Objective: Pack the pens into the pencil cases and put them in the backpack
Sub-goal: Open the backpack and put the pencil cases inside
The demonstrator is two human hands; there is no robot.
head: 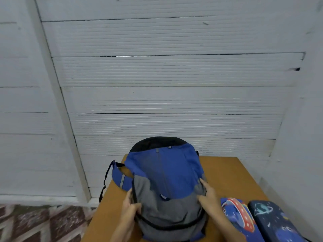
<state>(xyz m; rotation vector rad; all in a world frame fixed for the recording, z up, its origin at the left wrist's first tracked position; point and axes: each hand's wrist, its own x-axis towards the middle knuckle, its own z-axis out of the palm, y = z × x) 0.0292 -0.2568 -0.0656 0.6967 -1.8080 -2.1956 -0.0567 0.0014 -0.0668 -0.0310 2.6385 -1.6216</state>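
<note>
Far left of the blue and grey fabric backpack [166, 172], flat on an orange-brown wooden table [236, 172]: red and white patterned floor tiles [35, 222]. Just left of the backpack, a blue padded shoulder strap [120, 179] with black webbing, hanging past the table edge. At the backpack's left side, the left hand [130, 206], fingers curled round a black trim or cord there. At its right side, the right hand [208, 194], thumb and fingers pinching a fold of grey fabric. Just right of the backpack, side by side: a blue hard-shell pencil case [239, 217] with a red ringed planet, then a dark navy hard-shell pencil case [272, 220] with pale planets, both apparently closed. No pens in sight; perhaps already inside, impossible to tell. Likely risks: the dangling strap catching on the table corner and dragging the backpack leftward during turning or opening; a sweep of the right forearm knocking the nearer case off the table's near edge.
</note>
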